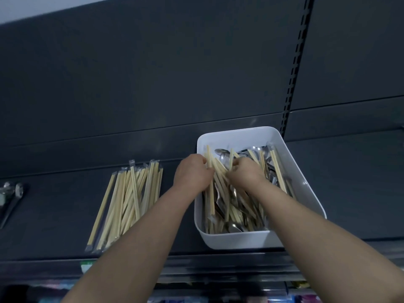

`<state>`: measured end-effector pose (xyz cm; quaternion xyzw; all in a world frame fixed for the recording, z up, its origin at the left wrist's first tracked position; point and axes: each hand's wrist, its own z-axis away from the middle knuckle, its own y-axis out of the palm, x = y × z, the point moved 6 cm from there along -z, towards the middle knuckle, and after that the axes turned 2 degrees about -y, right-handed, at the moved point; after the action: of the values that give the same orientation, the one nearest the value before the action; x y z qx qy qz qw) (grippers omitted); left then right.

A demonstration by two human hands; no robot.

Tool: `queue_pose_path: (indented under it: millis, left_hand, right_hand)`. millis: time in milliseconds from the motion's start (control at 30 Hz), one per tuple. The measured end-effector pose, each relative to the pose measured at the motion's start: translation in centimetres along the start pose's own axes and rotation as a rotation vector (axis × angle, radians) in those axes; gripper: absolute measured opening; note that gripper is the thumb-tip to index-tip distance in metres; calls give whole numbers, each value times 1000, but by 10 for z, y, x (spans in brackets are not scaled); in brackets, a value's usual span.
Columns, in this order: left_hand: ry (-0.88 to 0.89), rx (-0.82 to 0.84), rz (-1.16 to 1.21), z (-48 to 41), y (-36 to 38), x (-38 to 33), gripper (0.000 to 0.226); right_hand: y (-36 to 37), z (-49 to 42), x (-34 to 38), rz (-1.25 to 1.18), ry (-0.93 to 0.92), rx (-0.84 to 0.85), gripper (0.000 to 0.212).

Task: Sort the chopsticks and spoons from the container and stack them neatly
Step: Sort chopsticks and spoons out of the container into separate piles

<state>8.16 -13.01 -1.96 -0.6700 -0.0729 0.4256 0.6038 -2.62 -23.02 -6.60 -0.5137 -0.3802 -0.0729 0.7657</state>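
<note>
chopsticks [219, 171] in clear wrappers are what both my hands have hold of, down inside the white plastic container [236, 239]. my left hand [192, 171] sits at the container's left wall, fingers curled tight round the upper ends of a bunch of those sticks. my right hand [244, 173] is just beside it, nearer the middle of the container, knuckles up and fingers curled down onto sticks of the same bunch; the fingertips are hidden from me. the two hands nearly touch, and the sticks fan up between them.

around them the container holds a jumble: more wrapped chopsticks lying mostly lengthwise, with metal spoons [235, 227] mixed through, their bowls showing at the far end and by the front wall. the container stands on the dark shelf [54, 215], close to its front edge and a little skewed.

to the left on that shelf, apart from the container, lies a sorted pile [131, 197] of wrapped chopsticks, roughly parallel and slightly fanned. further left, at the edge of my view, a few loose spoons [13, 193] lie together. a dark back panel [153, 73] rises behind, with a slotted upright [295, 62] on the right. below the shelf sit colourful packs [175, 299], too blurred to name.
</note>
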Motion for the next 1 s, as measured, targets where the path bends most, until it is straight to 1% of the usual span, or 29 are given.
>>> queue_pose_path:
  millis: [33, 100, 167, 233, 300, 367, 433, 467, 533, 600, 667, 733, 767, 833, 900, 1000]
  left_hand:
    - [15, -2, -39, 0, 1, -2, 33]
    - [29, -10, -112, 0, 2, -6, 9]
    - [29, -9, -153, -2, 7, -11, 11]
    - [20, 19, -183, -4, 13, -18, 7]
    - [-6, 54, -218, -4, 20, -24, 12]
    - [-42, 83, -226, -4, 27, -26, 12]
    - [-57, 92, -171, -6, 35, -26, 18]
    - [-45, 75, -122, -6, 36, -28, 18]
    - [3, -4, 19, -5, 30, -33, 9]
    - [23, -108, 130, -3, 13, -34, 26]
    - [11, -208, 187, -1, -12, -22, 29]
    - [-29, -283, 216, -2, -35, 6, 26]
    - [-60, -309, 215, -2, -46, 26, 25]
    - [-147, -322, 192, -2, -62, 73, 27]
    - [-237, -279, 168, 1, -70, 120, 30]
    - [-295, -199, 121, 5, -71, 170, 30]
  right_hand:
    - [-9, -1, 2, -70, -15, -49, 20]
    - [-27, -1, 7, -163, -49, -128, 28]
    - [-45, 2, 12, -198, -89, -201, 37]
    - [-61, 8, 13, -242, -128, -260, 39]
    - [-73, 13, 9, -247, -131, -284, 41]
    - [-73, 16, 4, -139, -135, -236, 39]
    - [-65, 18, -4, -22, -119, -151, 33]
    - [-61, 19, -7, 11, -111, -120, 31]
    - [-56, 20, -8, 21, -103, -89, 31]
    - [-52, 18, 1, -2, -118, -98, 37]
    - [-47, 16, 19, -54, -147, -106, 46]
    - [-34, 17, 46, -145, -186, -68, 48]
    - [-22, 18, 62, -174, -219, -40, 43]
    - [6, 22, 93, -190, -271, 28, 17]
    - [40, 25, 118, -181, -278, 111, 14]
    - [87, 22, 137, -26, -239, 193, 10]
